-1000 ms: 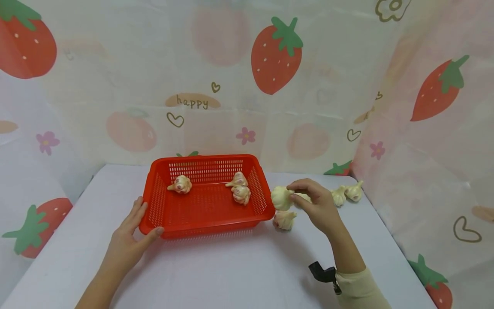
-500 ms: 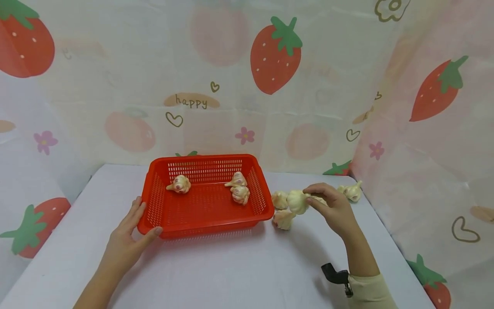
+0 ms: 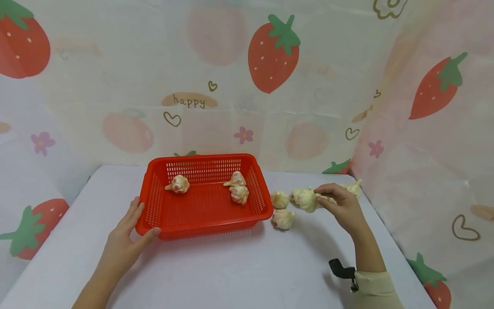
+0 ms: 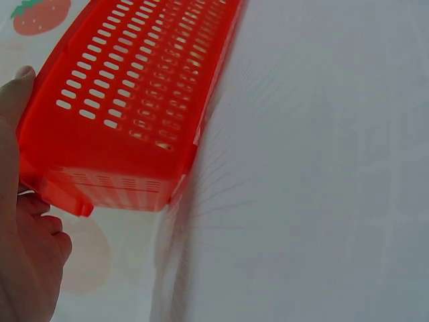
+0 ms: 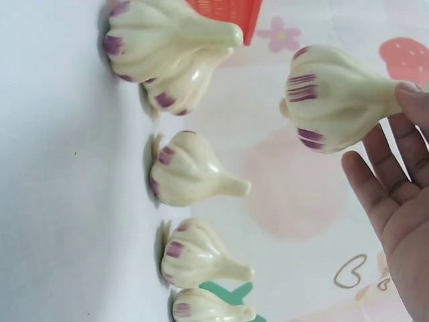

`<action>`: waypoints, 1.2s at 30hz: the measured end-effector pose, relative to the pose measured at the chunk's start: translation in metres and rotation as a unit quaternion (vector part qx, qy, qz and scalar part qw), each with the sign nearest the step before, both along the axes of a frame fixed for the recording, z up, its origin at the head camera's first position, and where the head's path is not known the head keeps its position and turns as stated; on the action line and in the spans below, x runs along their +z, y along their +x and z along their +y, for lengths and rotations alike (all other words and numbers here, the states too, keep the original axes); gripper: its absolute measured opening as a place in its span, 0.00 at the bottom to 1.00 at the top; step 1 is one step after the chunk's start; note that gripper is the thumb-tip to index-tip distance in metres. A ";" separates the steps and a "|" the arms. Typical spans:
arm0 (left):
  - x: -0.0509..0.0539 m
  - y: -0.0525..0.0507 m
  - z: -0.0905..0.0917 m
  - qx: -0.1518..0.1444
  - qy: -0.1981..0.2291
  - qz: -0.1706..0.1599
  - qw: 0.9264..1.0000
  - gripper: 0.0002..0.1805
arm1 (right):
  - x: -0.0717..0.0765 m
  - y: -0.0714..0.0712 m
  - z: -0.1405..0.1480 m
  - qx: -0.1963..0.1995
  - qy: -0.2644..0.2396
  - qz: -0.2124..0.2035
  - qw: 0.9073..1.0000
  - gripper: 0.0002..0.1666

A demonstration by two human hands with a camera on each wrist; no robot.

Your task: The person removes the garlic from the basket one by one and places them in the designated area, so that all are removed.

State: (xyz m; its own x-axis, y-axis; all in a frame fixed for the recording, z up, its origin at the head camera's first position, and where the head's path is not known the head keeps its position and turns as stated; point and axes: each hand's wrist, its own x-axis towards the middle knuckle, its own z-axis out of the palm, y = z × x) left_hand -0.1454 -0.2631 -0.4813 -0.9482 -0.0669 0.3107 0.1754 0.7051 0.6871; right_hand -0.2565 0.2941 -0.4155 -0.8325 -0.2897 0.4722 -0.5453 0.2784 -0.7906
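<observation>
My left hand (image 3: 121, 246) grips the near left corner of a red plastic basket (image 3: 208, 225); in the left wrist view its thumb lies at the rim of the basket (image 4: 87, 144) and the other fingers curl below. Three garlic bulbs lie inside: one bulb (image 3: 179, 184) at left, a pair (image 3: 239, 194) at right. My right hand (image 3: 345, 208) pinches a garlic bulb (image 3: 307, 201) by its stem, held above the table to the right of the basket. The right wrist view shows purple marks on this bulb (image 5: 328, 100), apart from those standing on the table.
Two garlic bulbs (image 3: 283, 219) sit just right of the basket. Several more stand in a row toward the back right corner, one bulb (image 3: 354, 188) at its end, partly hidden by my right hand. The white table (image 3: 224, 274) meets a strawberry-patterned curtain (image 3: 216, 51) behind.
My right hand has moved to the right, away from the basket, with the garlic bulb pinched in it. The left hand and the basket have kept their places.
</observation>
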 end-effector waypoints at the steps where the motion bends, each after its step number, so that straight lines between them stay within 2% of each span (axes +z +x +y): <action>1: 0.000 0.000 0.000 0.000 -0.001 0.000 1.000 0.49 | -0.001 0.000 0.001 0.000 0.000 -0.004 1.000 0.13; 12: 0.005 -0.002 0.000 -0.003 -0.006 0.003 1.000 0.50 | -0.016 -0.008 0.017 -0.009 0.010 -0.053 0.999 0.13; 25: 0.003 -0.001 -0.001 0.003 -0.007 -0.001 1.000 0.50 | -0.035 -0.019 0.021 -0.025 0.071 -0.106 0.991 0.15; 36: -0.001 0.001 -0.001 0.001 0.001 -0.005 1.000 0.50 | -0.044 -0.022 0.021 -0.040 0.102 -0.111 0.988 0.13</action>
State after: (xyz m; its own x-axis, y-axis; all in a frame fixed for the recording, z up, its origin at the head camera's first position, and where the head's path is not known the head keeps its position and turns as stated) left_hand -0.1448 -0.2637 -0.4821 -0.9511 -0.0688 0.3012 0.1675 0.7043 0.6898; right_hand -0.2788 0.3148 -0.4600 -0.9333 -0.2881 0.2142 -0.3342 0.4794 -0.8115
